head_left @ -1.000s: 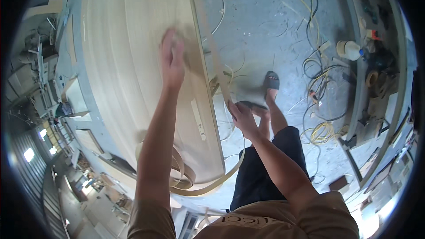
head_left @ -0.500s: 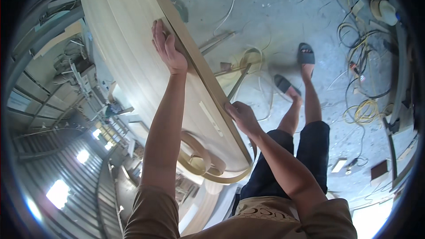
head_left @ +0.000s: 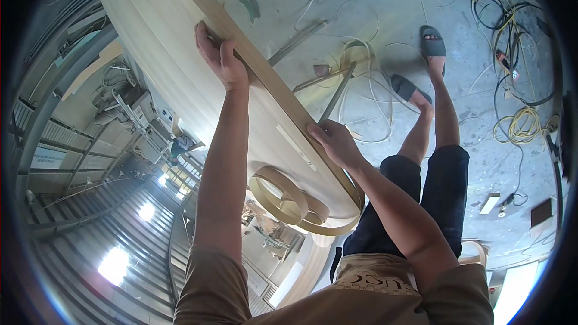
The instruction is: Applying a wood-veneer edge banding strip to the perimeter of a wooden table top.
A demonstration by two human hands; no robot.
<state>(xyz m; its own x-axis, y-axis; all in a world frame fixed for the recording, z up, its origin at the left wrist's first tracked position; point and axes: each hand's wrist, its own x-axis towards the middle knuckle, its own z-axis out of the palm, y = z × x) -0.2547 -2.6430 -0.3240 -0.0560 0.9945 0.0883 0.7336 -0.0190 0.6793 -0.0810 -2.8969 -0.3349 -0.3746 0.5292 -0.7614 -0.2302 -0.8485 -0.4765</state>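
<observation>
The left hand (head_left: 224,63) lies on a long, pale wooden board (head_left: 159,36), close to the board's right edge. Its fingers are together and slightly bent, with the thumb set apart; the palm is hidden, so I cannot tell whether anything is under it. The right hand (head_left: 338,143), nearer the body, is curled at that same edge, thumb and forefinger pinching a thin tan strip (head_left: 265,72).

The strip runs along the board's right edge from the far end, passes the right hand, bends round the near end and gathers into a loose coil (head_left: 279,195) at the board's near left. The board slants from far left to near right in front of the person. On its face, left of the right hand, is a narrow pale patch (head_left: 295,147) with small marks, too small to read.

The person wears a brown shirt (head_left: 361,295) with large dark lettering across the chest, partly folded, dark shorts (head_left: 445,174) and grey sandals (head_left: 431,42). Metal bars (head_left: 337,93) show beside the board on a scuffed blue-grey floor (head_left: 397,0). Farther right lie a coiled yellow cable (head_left: 524,125) and, nearer, a small white block (head_left: 490,203). At the left, beyond ribbed metal sheeting (head_left: 78,289), a pale sign (head_left: 48,157) carries blue writing, too small to make out.
</observation>
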